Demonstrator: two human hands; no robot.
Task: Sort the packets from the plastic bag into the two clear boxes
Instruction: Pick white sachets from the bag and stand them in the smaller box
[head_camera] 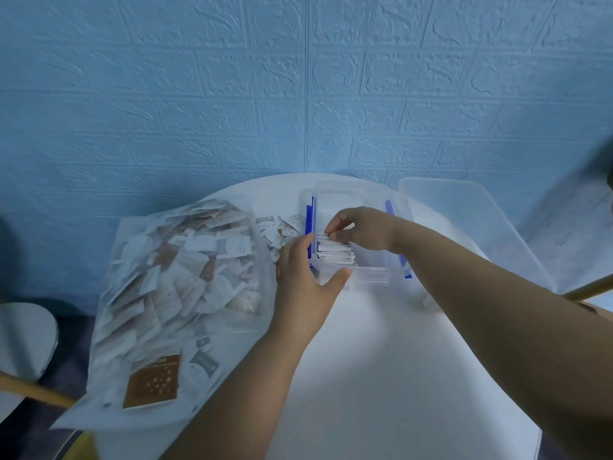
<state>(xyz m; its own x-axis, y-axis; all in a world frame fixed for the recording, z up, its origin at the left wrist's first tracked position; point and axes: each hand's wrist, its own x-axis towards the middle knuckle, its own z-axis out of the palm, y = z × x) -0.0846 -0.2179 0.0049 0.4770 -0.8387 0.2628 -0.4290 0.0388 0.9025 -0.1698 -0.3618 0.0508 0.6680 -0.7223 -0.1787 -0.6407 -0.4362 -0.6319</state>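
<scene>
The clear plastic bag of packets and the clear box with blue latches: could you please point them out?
clear plastic bag of packets (99, 390), head view, on its bare lower corner.
clear box with blue latches (368, 275), head view, on its near wall.

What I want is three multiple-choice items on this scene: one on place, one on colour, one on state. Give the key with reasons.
1. Where does the bag lie?
A) left of the box
B) right of the box
C) inside the box

2. What colour are the box's clips?
A) red
B) blue
C) green

3. What is the right hand doing?
A) hanging open
B) holding the bag
C) pinching packets in the box

Key:
1 A: the bag spreads out beside the box's left wall.
2 B: blue clips sit on both side walls.
3 C: its fingertips close on the stack of packets standing in the box.
</scene>
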